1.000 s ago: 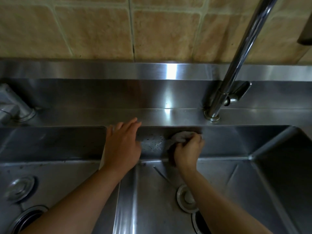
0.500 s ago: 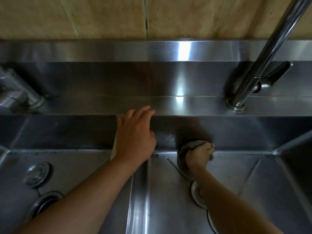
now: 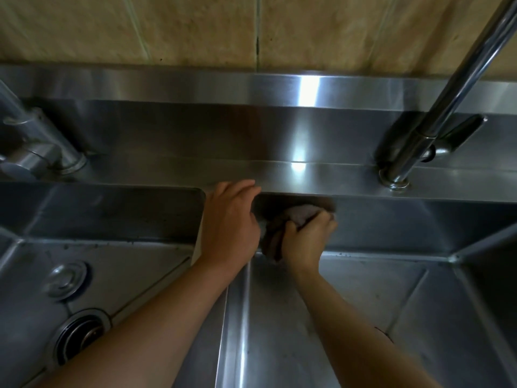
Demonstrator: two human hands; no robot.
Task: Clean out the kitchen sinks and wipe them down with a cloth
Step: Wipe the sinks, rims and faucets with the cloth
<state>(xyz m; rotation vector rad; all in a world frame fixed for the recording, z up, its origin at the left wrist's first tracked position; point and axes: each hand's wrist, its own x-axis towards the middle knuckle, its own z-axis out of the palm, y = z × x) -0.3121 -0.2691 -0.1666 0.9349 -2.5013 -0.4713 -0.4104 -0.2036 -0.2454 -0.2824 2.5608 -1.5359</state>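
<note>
Two steel sink basins lie below me, the left basin [image 3: 117, 219] and the right basin [image 3: 391, 275], split by a steel divider [image 3: 237, 317]. My right hand [image 3: 306, 239] grips a crumpled grey-brown cloth [image 3: 299, 215] and presses it against the right basin's back wall, close to the top edge near the divider. My left hand [image 3: 230, 222] rests on the far end of the divider, fingers straight and reaching onto the back ledge [image 3: 321, 177]. Part of the cloth is hidden behind my left hand.
A tall chrome tap [image 3: 430, 121] rises from the ledge at the right, another tap base [image 3: 36, 147] at the left. The left basin floor has a plugged drain [image 3: 65, 280] and an open drain [image 3: 81, 334]. Tiled wall [image 3: 195, 29] behind.
My right hand has carried the cloth from the foot of the back wall up and left toward the divider. The left hand stays on the divider. The view has shifted closer.
</note>
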